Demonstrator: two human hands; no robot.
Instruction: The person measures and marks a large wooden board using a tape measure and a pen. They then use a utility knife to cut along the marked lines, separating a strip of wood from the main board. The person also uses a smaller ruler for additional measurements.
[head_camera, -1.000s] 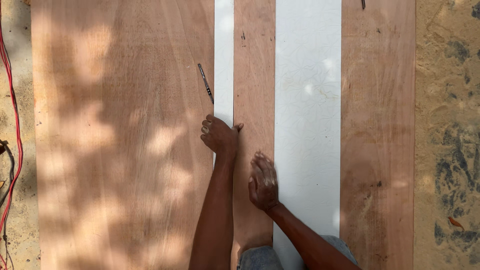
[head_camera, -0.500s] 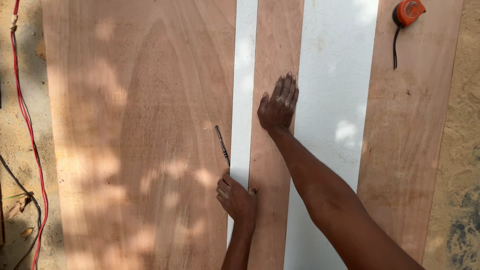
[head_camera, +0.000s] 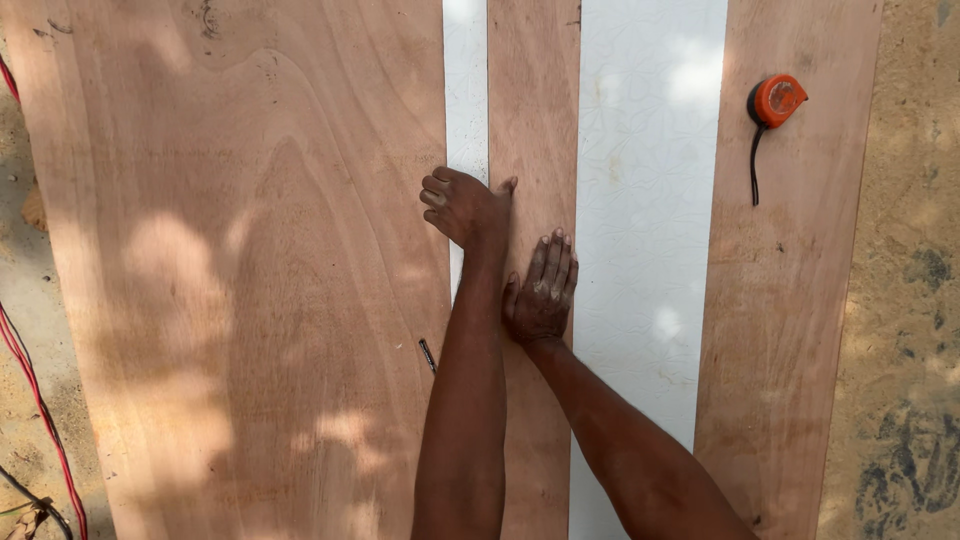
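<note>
1. Where the narrow plywood strip (head_camera: 533, 120) runs from the top edge of the view to the bottom, both hands rest on it at about mid-height.
2. The left hand (head_camera: 466, 207) sits on the strip's left edge, its fingers curled together over the thin white gap (head_camera: 465, 90) and the thumb lying on the wood; whether it grips anything cannot be told.
3. The right hand (head_camera: 541, 290) lies flat just below it, palm down, fingers straight and close together, clamped on nothing.
4. The strip is reddish-brown, long and slim, with a faint straight grain.
5. To its left, across the white gap, lies a wide plywood sheet (head_camera: 250, 280) dappled with shade; its face is bare except for a small dark pencil-like tool (head_camera: 428, 355) near its right edge.
6. To the strip's right is a broad band of white patterned sheet (head_camera: 645, 200), free of objects, then a third plywood board (head_camera: 780, 350).
7. An orange tape measure (head_camera: 776, 100) with a black strap rests near that board's top end, well apart from both hands.
8. A red cable (head_camera: 30, 400) trails over sandy ground (head_camera: 905, 300) at the far left.
9. Count: three plywood pieces, two hands, one tape measure, one small tool.
</note>
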